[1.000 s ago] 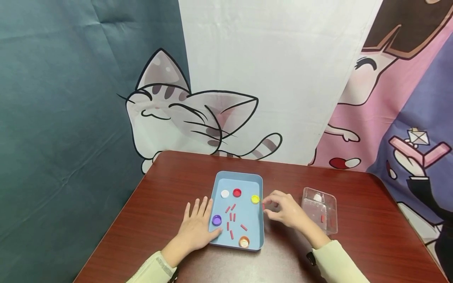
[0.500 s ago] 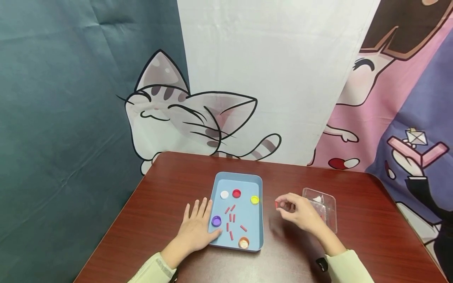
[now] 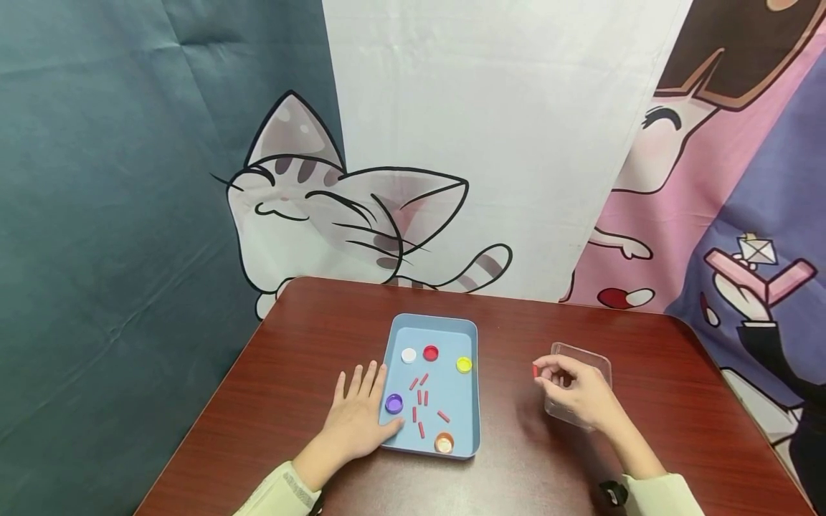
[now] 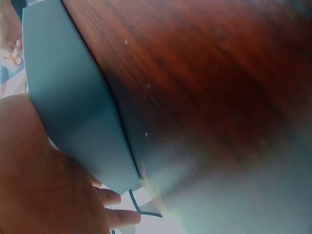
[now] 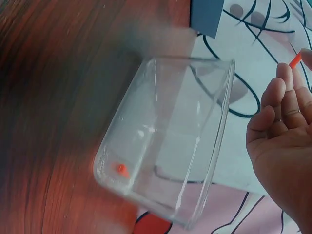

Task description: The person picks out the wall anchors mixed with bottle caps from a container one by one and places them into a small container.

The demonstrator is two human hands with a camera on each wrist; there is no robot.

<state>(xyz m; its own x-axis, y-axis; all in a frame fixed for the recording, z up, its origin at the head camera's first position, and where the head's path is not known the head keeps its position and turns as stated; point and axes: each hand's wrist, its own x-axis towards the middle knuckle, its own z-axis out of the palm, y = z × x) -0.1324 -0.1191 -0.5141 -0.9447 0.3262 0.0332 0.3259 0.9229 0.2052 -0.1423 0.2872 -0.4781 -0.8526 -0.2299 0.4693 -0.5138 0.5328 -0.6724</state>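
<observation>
A light-blue tray (image 3: pixel 452 390) lies mid-table. My left hand (image 3: pixel 358 419) rests against its left side, fingers spread and straight, thumb over the rim. Between thumb and fingertips, my right hand (image 3: pixel 581 394) pinches a small red stick (image 3: pixel 535 370), held in the air in front of a clear plastic box (image 3: pixel 603 365). The right wrist view shows the box (image 5: pixel 161 117) with a red piece (image 5: pixel 122 169) inside. Several red sticks (image 3: pixel 426 398) lie scattered in the tray, among small round caps: white (image 3: pixel 409 355), red (image 3: pixel 430 352), yellow (image 3: pixel 464 365), purple (image 3: pixel 394 403) and orange (image 3: pixel 444 443).
The brown wooden table (image 3: pixel 310 322) reaches back to a printed cloth backdrop (image 3: pixel 516 143) with cartoon figures. Bare table top lies between the tray and the clear box. In the left wrist view, the tray's side wall (image 4: pixel 73 87) stands on the wood.
From beside the tray's right edge, my right hand has moved right to the clear box, still pinching the red stick, and now covers part of it. My left hand stays in place.
</observation>
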